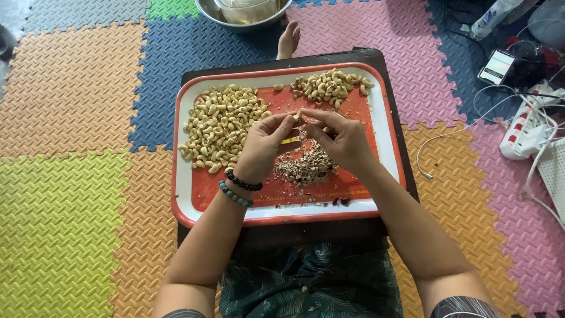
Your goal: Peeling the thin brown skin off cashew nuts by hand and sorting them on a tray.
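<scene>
From the head camera, the left hand has its fingers curled in close, thumb and fingertips pinched on a single cashew nut held up between both hands. The right hand meets it from the other side, its fingers narrowed too and touching the same nut (whether it also holds a small tool I cannot tell). Two bead bracelets, one dark and one blue-green, sit on the left wrist.

Just below the hands lies one heap of brown skin scraps. To the left of the left hand is a large pile of pale cashews; just beyond the right hand is a second, smaller pile. That makes two piles of nuts and one of scraps, all on one red tray with a white rim, which rests on a dark board over the person's lap.

Around them the floor is covered in interlocking foam mats in orange, yellow, blue, pink and green. Beyond the hands stands one metal bowl, with a bare foot near it. Well off to the right of the right hand are a white power strip, loose white cables and a phone.
</scene>
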